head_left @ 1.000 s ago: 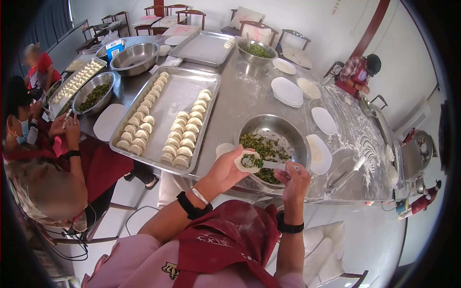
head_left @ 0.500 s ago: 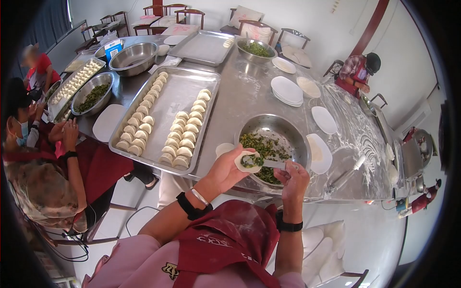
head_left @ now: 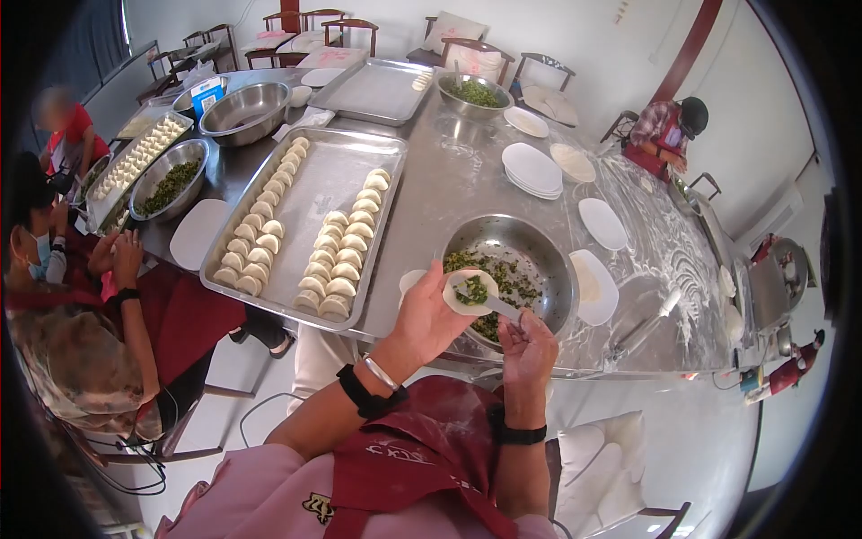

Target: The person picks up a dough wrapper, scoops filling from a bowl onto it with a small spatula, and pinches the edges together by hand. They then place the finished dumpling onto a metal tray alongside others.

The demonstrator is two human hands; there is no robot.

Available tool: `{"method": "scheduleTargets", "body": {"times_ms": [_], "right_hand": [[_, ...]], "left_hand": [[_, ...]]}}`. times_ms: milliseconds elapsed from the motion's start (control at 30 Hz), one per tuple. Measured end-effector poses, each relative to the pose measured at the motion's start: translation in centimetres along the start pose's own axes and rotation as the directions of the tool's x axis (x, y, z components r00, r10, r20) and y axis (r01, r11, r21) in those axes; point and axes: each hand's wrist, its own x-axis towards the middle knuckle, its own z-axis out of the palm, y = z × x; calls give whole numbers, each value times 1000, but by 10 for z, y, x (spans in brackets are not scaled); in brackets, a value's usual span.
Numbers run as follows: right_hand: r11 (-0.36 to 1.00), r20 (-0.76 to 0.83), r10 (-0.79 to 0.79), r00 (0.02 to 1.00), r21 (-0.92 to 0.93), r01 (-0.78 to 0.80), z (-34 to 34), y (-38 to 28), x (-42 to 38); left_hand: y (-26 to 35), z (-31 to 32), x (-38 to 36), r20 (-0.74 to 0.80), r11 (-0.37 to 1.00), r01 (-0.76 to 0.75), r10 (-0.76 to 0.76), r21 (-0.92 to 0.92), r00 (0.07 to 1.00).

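In my left hand [head_left: 424,316] a round dumpling wrapper [head_left: 453,303] rests on the fingers, cupped over the near side of a steel bowl. Green chopped filling [head_left: 470,289] lies at its middle. My right hand [head_left: 528,349] pinches the handle of a flat metal spatula [head_left: 501,307], whose tip touches the filling. Beneath both hands, the steel bowl [head_left: 552,256] contains more loose chopped greens. To the left, a large metal tray [head_left: 328,175] carries rows of folded dumplings [head_left: 334,269]. Part of a pale wrapper or plate [head_left: 410,280] shows behind my left hand.
White plates [head_left: 532,169] and a plate with wrappers [head_left: 588,287] lie right of the bowl on the floured steel table [head_left: 431,193]. A second tray [head_left: 377,90] and filling bowl [head_left: 473,94] stand farther back. People sit at left; another person [head_left: 663,144] works at far right.
My right hand has moved slightly down and left, and the spatula slants more. The wrapper faces up toward me more, showing more of its dough. The whole view has shifted slightly.
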Motion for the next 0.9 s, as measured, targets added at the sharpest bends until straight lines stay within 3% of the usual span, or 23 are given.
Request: {"method": "scheduleTargets", "body": {"times_ms": [233,400,533,633,733,767,900], "right_hand": [[997,-61,-52,997,-64,48,-18,-14,0],[976,-44,-207,977,-81,203,-28,-28,-5],[912,52,-395,917,-98,398,3,-27,-33],[561,307,-602,738,-495,664,17,-22,-54],[32,641,-674,368,-472,881,18,-17,-51],[12,682,-674,284,-375,927,16,-14,-47],[-156,805,-572,155,-292,943,20,-15,-49]], "left_hand": [[9,0,-2,29,1000,-30,30,-4,999],[15,1,0,-51,997,-79,79,-2,996],[12,18,-3,-6,998,-52,52,18,999],[8,29,-4,23,999,-44,44,20,999],[9,37,-9,61,1000,-20,19,22,998],[9,40,-10,69,1000,-19,17,21,997],[8,48,-14,83,1000,-17,16,10,996]]}}
